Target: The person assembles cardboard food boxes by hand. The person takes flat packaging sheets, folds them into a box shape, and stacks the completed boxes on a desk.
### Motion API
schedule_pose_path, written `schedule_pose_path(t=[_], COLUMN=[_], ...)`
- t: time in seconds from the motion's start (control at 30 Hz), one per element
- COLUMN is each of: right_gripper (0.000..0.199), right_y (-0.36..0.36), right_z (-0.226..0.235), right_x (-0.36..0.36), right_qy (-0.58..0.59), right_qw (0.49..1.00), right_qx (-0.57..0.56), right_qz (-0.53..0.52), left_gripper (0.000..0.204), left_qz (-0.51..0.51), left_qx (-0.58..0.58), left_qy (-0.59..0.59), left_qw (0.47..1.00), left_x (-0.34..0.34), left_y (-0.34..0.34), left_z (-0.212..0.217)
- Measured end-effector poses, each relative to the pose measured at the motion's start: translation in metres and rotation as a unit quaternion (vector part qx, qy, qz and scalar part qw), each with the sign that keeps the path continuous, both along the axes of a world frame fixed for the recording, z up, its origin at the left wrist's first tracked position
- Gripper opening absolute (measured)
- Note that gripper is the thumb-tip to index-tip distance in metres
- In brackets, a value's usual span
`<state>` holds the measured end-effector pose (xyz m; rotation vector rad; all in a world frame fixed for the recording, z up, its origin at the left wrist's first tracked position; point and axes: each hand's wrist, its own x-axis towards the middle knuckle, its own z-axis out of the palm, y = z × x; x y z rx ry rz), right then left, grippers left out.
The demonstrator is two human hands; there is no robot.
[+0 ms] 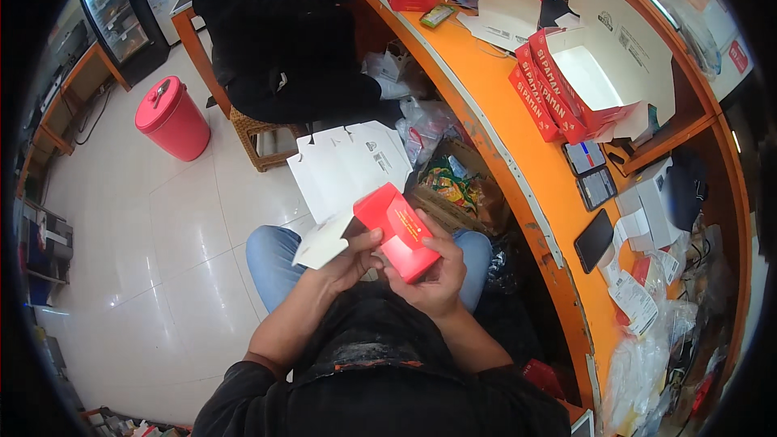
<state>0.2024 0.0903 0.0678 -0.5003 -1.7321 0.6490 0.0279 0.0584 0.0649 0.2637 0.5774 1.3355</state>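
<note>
Above my lap I hold a partly folded red-and-white cardboard food box (392, 222). Its broad white panel (352, 163) stretches away from me, with a loose white flap on the left. My left hand (348, 265) pinches the box at its near left side, thumb over the edge. On the near right corner, my right hand (435, 273) grips the red side wall, the thumb near the fold. Parts of the fingers of both hands are hidden beneath the cardboard.
A curved orange counter (477, 73) runs along my right, bearing stacked red boxes (538, 85), phones (595, 240) and a plastic bag (647, 372). Under it stands an open carton (441, 209) of packets. Another person (279, 40) sits ahead; a red bin (174, 120) stands left.
</note>
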Motion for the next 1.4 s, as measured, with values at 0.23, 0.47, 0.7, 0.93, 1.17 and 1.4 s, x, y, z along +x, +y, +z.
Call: schedule_pose_path(t=[0.23, 0.47, 0.7, 0.93, 1.17, 1.4], right_gripper=[0.05, 0.07, 0.071, 0.061, 0.042, 0.039], right_y=[0.012, 0.014, 0.03, 0.018, 0.007, 0.0], right_z=[-0.043, -0.057, -0.119, -0.014, 0.003, 0.019], right_x=[0.013, 0.006, 0.028, 0.027, 0.011, 0.001], right_qy=[-0.02, 0.222, -0.129, 0.228, 0.246, 0.298], right_qw=[0.94, 0.887, 0.72, 0.705, 0.72, 0.742], right_qx=[-0.327, -0.403, -0.652, -0.55, -0.601, -0.558], right_qz=[0.097, 0.03, 0.199, 0.386, 0.245, 0.224], left_gripper=[0.064, 0.081, 0.049, 0.039, 0.043, 0.055], left_qz=[0.053, 0.378, 0.394, 0.224, 0.336, 0.293], left_qx=[0.188, -0.014, 0.008, 0.435, 0.419, 0.396], left_qy=[0.474, 0.664, 0.299, 0.669, 0.365, 0.607], left_qw=[0.859, 0.645, 0.869, 0.56, 0.761, 0.623], left_x=[-0.012, -0.001, -0.024, -0.008, 0.031, 0.005], left_y=[-0.005, 0.002, 0.005, -0.007, -0.016, -0.023], left_z=[-0.049, -0.066, -0.065, -0.027, -0.03, -0.006])
